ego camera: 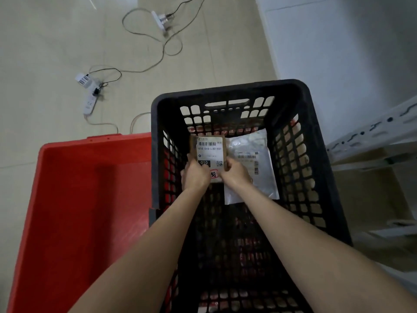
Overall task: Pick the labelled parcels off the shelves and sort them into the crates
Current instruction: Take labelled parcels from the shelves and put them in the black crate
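Observation:
A small brown parcel (208, 150) with a white barcode label sits low inside the black slatted crate (158, 123), at its far end. My left hand (195, 175) grips its lower left corner and my right hand (235, 172) grips its lower right edge. A white plastic mailer (250, 168) with a label lies flat on the crate floor just right of the parcel, partly under my right hand. Left of the black crate stands a red crate (67, 199) with nothing visible inside.
A grey metal shelf frame (372, 136) runs along the right. Two white power strips (89, 102) (159, 20) with tangled cables lie on the tiled floor beyond the crates. A white wall (327, 41) rises at the back right.

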`<move>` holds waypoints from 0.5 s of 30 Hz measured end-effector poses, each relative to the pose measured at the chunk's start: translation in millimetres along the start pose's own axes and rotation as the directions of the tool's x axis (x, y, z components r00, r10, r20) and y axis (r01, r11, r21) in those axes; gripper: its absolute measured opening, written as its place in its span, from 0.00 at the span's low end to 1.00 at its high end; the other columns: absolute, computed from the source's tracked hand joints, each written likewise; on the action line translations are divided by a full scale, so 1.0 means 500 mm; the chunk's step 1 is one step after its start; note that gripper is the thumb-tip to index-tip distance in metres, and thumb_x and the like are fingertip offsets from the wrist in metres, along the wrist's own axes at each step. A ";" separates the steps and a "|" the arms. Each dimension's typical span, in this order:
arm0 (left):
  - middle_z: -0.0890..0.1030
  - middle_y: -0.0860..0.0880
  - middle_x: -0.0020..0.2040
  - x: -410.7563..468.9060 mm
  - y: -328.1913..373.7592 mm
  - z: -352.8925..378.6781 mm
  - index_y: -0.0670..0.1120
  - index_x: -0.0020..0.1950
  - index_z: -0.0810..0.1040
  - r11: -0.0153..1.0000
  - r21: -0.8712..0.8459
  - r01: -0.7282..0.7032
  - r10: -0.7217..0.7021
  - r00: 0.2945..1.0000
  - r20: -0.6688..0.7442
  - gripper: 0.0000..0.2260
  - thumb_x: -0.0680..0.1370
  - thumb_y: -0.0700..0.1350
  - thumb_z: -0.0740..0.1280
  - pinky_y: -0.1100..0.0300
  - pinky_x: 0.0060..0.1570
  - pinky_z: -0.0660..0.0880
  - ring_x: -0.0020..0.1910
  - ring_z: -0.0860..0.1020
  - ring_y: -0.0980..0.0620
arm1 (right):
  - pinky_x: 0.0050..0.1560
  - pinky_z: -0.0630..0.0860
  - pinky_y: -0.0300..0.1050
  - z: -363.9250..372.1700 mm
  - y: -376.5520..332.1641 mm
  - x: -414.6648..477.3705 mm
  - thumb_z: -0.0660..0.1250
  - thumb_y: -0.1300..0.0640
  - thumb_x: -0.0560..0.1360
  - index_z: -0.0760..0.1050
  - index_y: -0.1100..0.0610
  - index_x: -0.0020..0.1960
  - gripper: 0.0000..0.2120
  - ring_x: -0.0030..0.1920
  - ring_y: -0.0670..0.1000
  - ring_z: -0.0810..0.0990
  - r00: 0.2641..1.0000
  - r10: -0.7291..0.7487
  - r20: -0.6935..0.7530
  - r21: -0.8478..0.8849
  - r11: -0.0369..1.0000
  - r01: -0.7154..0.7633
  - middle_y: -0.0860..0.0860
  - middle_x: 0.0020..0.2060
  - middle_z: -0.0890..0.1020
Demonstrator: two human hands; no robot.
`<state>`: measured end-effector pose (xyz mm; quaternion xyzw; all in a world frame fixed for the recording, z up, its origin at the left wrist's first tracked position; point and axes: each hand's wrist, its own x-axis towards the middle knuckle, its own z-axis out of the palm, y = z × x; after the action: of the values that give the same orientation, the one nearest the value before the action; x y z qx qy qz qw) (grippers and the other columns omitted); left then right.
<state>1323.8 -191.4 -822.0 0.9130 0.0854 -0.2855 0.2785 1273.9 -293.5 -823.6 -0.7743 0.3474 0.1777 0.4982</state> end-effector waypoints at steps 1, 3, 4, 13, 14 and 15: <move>0.72 0.43 0.69 0.009 -0.001 0.005 0.44 0.77 0.52 1.000 0.014 0.015 -0.015 1.000 0.025 0.28 0.78 0.42 0.57 0.45 0.62 0.72 0.65 0.71 0.39 | 0.40 0.70 0.41 0.002 0.006 0.006 0.65 0.55 0.77 0.75 0.49 0.58 0.10 0.48 0.51 0.78 1.000 -0.006 0.001 -0.008 1.000 0.006 0.47 0.48 0.80; 0.71 0.40 0.69 0.018 0.001 0.008 0.41 0.76 0.52 0.999 0.005 0.044 -0.044 0.996 0.074 0.28 0.78 0.40 0.58 0.46 0.62 0.72 0.65 0.73 0.39 | 0.46 0.74 0.44 0.006 0.012 0.013 0.64 0.56 0.76 0.74 0.49 0.59 0.12 0.50 0.52 0.79 1.000 -0.015 0.019 -0.033 0.999 0.016 0.51 0.51 0.80; 0.71 0.40 0.69 0.021 0.002 0.009 0.40 0.76 0.53 0.998 -0.010 0.058 -0.057 0.993 0.099 0.28 0.77 0.39 0.59 0.46 0.61 0.73 0.64 0.73 0.39 | 0.50 0.76 0.47 0.008 0.014 0.015 0.65 0.55 0.76 0.73 0.48 0.61 0.14 0.52 0.54 0.78 0.999 -0.013 0.033 -0.047 0.999 0.015 0.52 0.53 0.79; 0.66 0.42 0.70 -0.034 0.011 -0.024 0.44 0.74 0.59 0.985 0.118 -0.126 0.114 0.988 0.104 0.30 0.74 0.43 0.67 0.51 0.61 0.71 0.67 0.69 0.43 | 0.65 0.68 0.56 -0.042 0.000 -0.043 0.66 0.53 0.76 0.55 0.48 0.76 0.32 0.69 0.59 0.65 1.000 0.003 -0.005 -0.261 0.965 -0.004 0.54 0.71 0.62; 0.64 0.42 0.71 -0.053 0.014 -0.032 0.44 0.75 0.58 0.969 0.179 -0.170 0.150 0.981 0.119 0.32 0.74 0.44 0.68 0.50 0.63 0.70 0.68 0.67 0.43 | 0.65 0.67 0.56 -0.055 -0.005 -0.058 0.66 0.53 0.75 0.54 0.48 0.77 0.34 0.71 0.59 0.63 1.000 -0.005 -0.014 -0.297 0.955 0.001 0.53 0.72 0.61; 0.62 0.42 0.72 -0.072 0.018 -0.040 0.45 0.76 0.55 0.943 0.250 -0.219 0.191 0.973 0.131 0.34 0.74 0.46 0.68 0.48 0.64 0.69 0.69 0.66 0.42 | 0.65 0.67 0.55 -0.067 -0.010 -0.074 0.66 0.52 0.75 0.53 0.49 0.77 0.35 0.71 0.59 0.62 1.000 -0.018 -0.023 -0.325 0.946 0.009 0.53 0.73 0.60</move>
<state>1306.8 -187.6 -783.7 0.9295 -0.0633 -0.3112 0.1873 1249.5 -308.9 -782.7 -0.8503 0.3145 0.2192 0.3606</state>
